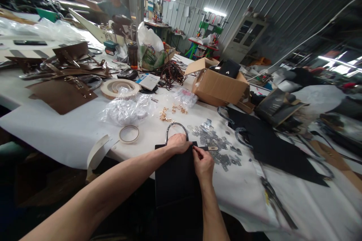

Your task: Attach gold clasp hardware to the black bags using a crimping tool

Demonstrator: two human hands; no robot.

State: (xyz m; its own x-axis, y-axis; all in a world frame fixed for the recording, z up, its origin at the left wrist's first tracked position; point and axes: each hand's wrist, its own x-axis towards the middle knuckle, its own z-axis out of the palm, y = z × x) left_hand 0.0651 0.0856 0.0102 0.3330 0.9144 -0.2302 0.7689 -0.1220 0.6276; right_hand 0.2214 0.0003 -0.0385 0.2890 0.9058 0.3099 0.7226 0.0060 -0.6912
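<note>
A black bag panel [177, 182] with a curved, plastic-wrapped handle [177, 124] hangs over the near table edge in front of me. My left hand [178, 143] is closed on its top edge, right by the handle's base. At the panel's top right corner, my right hand [204, 162] has thumb and fingers pinched together; whatever lies between them is too small to make out. Just above those fingers a short black strap with a pale metal end [212, 148] points right. Flat grey metal plates [223, 143] lie scattered beyond the right hand.
Gold-coloured fittings [166, 115], a tape roll [129, 134] and a bag of white pieces [127, 109] lie ahead. An open cardboard box [219, 84] stands farther back. Black panels [271, 143] and pliers-like tools [275, 199] are at right, brown pieces [60, 94] at left. Another person sits far left.
</note>
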